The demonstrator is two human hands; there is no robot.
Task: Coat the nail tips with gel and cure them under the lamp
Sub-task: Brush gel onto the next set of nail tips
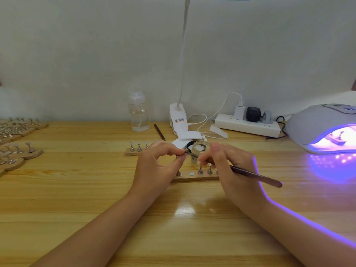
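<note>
tip: I see a small peg with a nail tip (183,152) pinched between thumb and forefinger of the left hand (159,166), held above the near strip; tip itself too small to make out.
left hand: fingers curled, pinching that peg; other fingers tucked under.
brush: brown handle (256,175) gripped pen-style in the right hand (231,166), bristle end pointing at the pinched peg, tail end out to the right over the table.
right hand: fingers curled round the brush.
gel jar: clear, lid off (200,151), just behind the hands; black lid (189,145) beside it on its left.
near strip: wooden holder (194,178) under the hands, a few metal pegs standing, one bare slot showing a round disc.
far strip: second holder (133,151) behind the left hand, pegs with pale tips upright.
cure lamp: grey dome (317,124) at right, lit violet; I can see a holder inside, glow spilling on the table (96,199).
left edge: more holders (21,151) with pegs, clustered.
back: clear bottle (138,112), spare brush (159,132), clip lamp (178,120), power strip (248,125) with plugs, against the wall.
</note>
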